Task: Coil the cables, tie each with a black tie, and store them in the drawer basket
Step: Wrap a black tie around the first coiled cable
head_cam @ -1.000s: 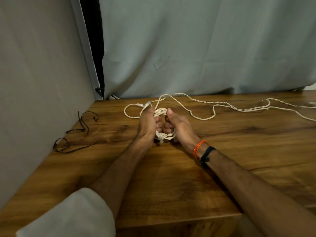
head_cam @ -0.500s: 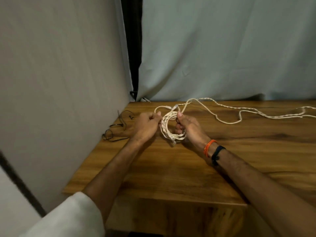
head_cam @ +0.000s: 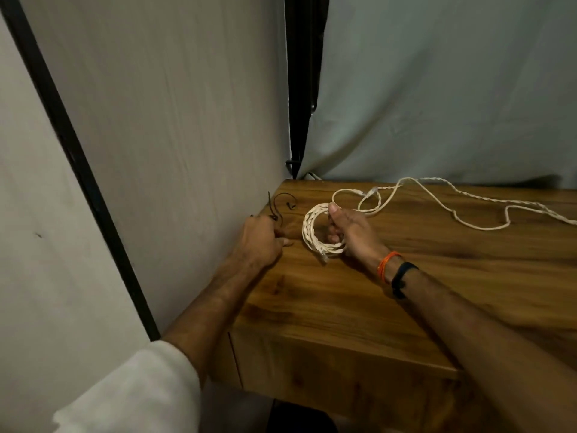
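Note:
My right hand [head_cam: 352, 231] grips a coiled white braided cable [head_cam: 309, 231], thumb on top of the loop, just above the wooden table [head_cam: 406, 301]. A loose stretch of white cable [head_cam: 468, 210] trails from near the coil toward the table's right side. My left hand [head_cam: 260, 242] is at the table's left edge beside the black ties [head_cam: 278, 204], fingers curled onto one of them. The ties lie in the far left corner against the wall. No drawer basket is in view.
A grey cloth wall [head_cam: 175, 120] stands close on the left with a black frame bar [head_cam: 81, 170]. A pale curtain [head_cam: 452, 89] hangs behind the table. The table's front edge [head_cam: 343, 345] is near my forearms.
My left hand let go of the coil and moved left to the black ties. My right hand now holds the coil alone. The view swung left.

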